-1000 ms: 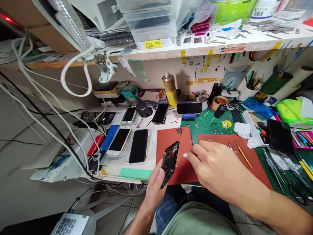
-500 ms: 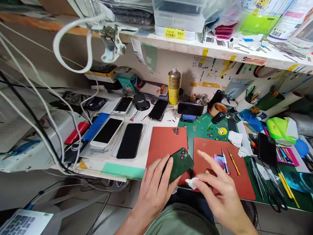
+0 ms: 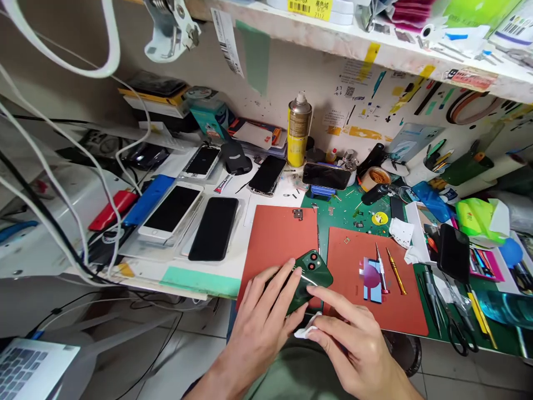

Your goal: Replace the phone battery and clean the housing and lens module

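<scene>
A dark green phone [image 3: 317, 273], its back with the camera lenses facing up, is held in my left hand [image 3: 262, 311] above the front edge of the left red mat [image 3: 277, 236]. The fingers of that hand lie across the phone's left part. My right hand [image 3: 353, 339] pinches a crumpled white tissue [image 3: 308, 328] between thumb and fingers, just below the phone. Its index finger is stretched out, with the tip at the phone's back. Part of the phone is hidden under my left fingers.
Two screwdrivers [image 3: 395, 271] lie on the right red mat [image 3: 345, 266]. Several phones, among them a black one [image 3: 214, 229], lie at the left. A spray can [image 3: 298, 130] stands at the back. Scissors [image 3: 456, 333] and tweezers are at the right, and a shelf [image 3: 333, 47] hangs above.
My right hand has moved left with the tissue, and its index finger has come to the phone's back. The camera view has tilted down. My left hand still holds the phone.
</scene>
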Demonstrator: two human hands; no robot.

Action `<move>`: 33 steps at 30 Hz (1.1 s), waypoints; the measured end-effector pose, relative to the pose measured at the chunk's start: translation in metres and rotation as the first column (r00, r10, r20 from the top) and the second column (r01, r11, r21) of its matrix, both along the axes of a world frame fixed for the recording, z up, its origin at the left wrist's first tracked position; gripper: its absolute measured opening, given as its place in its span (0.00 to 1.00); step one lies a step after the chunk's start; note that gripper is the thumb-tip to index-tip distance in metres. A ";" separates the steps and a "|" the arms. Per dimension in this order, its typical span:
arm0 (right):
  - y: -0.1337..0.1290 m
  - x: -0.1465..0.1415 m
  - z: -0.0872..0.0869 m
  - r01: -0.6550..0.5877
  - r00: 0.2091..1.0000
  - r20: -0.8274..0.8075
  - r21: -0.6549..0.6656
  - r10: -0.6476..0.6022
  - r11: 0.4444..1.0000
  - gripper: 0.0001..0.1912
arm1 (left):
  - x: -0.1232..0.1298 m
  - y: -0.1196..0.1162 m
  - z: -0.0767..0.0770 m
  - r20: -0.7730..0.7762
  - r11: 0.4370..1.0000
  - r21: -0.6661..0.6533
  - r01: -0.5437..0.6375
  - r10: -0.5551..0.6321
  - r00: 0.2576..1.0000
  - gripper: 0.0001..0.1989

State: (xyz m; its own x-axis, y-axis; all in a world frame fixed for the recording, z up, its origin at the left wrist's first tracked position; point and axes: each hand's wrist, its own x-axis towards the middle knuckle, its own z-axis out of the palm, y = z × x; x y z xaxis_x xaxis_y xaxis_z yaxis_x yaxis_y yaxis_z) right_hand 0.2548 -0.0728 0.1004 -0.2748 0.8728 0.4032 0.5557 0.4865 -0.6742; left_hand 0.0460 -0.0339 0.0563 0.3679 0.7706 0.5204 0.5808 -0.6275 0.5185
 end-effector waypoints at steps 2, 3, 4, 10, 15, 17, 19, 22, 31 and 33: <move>-0.004 0.003 0.001 -0.011 1.000 0.003 -0.038 0.011 0.999 0.11 | -0.002 0.000 0.003 -0.031 1.000 -0.010 0.027 -0.027 0.999 0.42; -0.007 0.006 0.002 -0.009 1.000 -0.013 -0.073 0.008 0.997 0.11 | -0.004 -0.001 0.005 -0.041 0.999 -0.019 0.039 -0.039 0.998 0.42; -0.011 0.011 0.002 -0.008 0.999 -0.039 -0.113 0.004 0.994 0.11 | -0.006 -0.001 0.006 -0.055 0.998 -0.030 0.048 -0.049 0.997 0.42; -0.017 0.046 -0.010 0.305 0.943 -0.039 -0.288 -0.329 0.908 0.08 | -0.024 -0.008 0.016 -0.114 0.995 -0.072 0.071 -0.079 0.990 0.38; 0.010 0.028 -0.035 0.356 0.919 0.289 -0.328 -0.266 0.875 0.17 | -0.021 -0.020 0.042 -0.122 0.984 -0.094 0.149 -0.160 0.980 0.29; 0.025 0.014 -0.035 0.228 0.892 0.451 -0.405 -0.023 0.885 0.13 | -0.016 -0.023 0.053 -0.140 0.973 -0.109 0.204 -0.219 0.966 0.27; 0.038 0.004 -0.030 0.173 0.854 0.513 -0.444 0.091 0.879 0.10 | -0.010 -0.025 0.061 -0.148 0.959 -0.109 0.260 -0.274 0.950 0.25; 0.049 -0.005 -0.017 0.122 0.815 0.550 -0.468 0.180 0.875 0.09 | -0.004 -0.025 0.064 -0.165 0.944 -0.110 0.311 -0.325 0.931 0.21; 0.053 -0.007 -0.015 0.005 0.730 0.578 -0.537 0.364 0.843 0.11 | -0.001 -0.029 0.044 -0.207 0.946 -0.005 0.325 -0.319 0.925 0.18; 0.052 -0.007 -0.017 -0.012 0.729 0.572 -0.539 0.376 0.842 0.11 | -0.001 -0.029 0.043 -0.186 0.948 0.004 0.318 -0.311 0.932 0.18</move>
